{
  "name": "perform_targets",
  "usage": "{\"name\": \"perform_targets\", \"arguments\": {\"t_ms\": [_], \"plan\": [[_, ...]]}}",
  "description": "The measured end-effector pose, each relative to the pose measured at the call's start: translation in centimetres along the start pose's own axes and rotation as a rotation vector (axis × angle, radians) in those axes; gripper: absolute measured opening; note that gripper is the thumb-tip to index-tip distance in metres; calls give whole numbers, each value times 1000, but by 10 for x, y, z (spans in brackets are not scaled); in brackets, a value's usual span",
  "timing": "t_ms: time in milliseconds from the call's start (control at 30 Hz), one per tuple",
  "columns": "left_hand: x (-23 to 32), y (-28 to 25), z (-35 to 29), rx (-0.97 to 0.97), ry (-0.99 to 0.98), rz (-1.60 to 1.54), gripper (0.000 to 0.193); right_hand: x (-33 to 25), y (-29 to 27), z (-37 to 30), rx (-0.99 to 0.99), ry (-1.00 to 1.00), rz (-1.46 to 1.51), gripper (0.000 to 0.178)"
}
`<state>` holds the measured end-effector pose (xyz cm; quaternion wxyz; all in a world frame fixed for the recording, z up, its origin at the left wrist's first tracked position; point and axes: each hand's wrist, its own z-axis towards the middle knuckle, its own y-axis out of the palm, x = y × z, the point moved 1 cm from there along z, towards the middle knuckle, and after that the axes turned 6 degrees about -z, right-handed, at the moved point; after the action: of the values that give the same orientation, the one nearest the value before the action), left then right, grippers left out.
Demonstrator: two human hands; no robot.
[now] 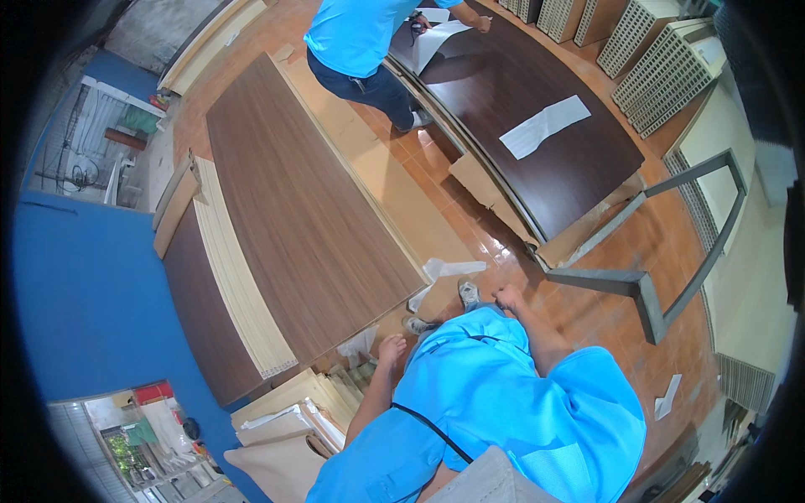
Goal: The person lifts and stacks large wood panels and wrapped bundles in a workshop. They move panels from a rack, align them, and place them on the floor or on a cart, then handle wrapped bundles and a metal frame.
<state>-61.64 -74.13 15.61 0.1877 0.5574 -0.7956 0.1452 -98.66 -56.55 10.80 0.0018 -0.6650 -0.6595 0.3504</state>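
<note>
My left hand (pixel 392 349) hangs at my side, fingers loosely curled, with nothing seen in it. It is nearest the front corner of a brown wood-grain board (pixel 303 201) and a scrap of clear plastic wrap (pixel 359 344), apart from both. On my other side my right hand (pixel 507 296) hangs low with its fingers curled in and no object visible in it. The bent metal frame (pixel 599 282) lies further right, not touched. A dark brown glossy board (pixel 537 101) rests on a stack ahead, with a white sheet (pixel 545 127) on it.
A co-worker in a blue shirt (pixel 356 33) leans over the dark board, handling another white sheet (pixel 438 44). Cut cardboard (pixel 495 197) juts from the stack's side. Perforated panels (pixel 667 80) line the right. Foam wrap (pixel 444 270) lies by my feet. Leaning boards (pixel 285 411) stand left.
</note>
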Motion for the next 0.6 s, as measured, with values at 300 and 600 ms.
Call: {"name": "perform_targets", "arguments": {"t_ms": [300,600], "plan": [[13,11,6,-20,-8,-15,20,-5,-7,17,-60,37,178,22],[9,10,1,-15,21,-6,26,-17,-13,1,-79,34,128,24]]}}
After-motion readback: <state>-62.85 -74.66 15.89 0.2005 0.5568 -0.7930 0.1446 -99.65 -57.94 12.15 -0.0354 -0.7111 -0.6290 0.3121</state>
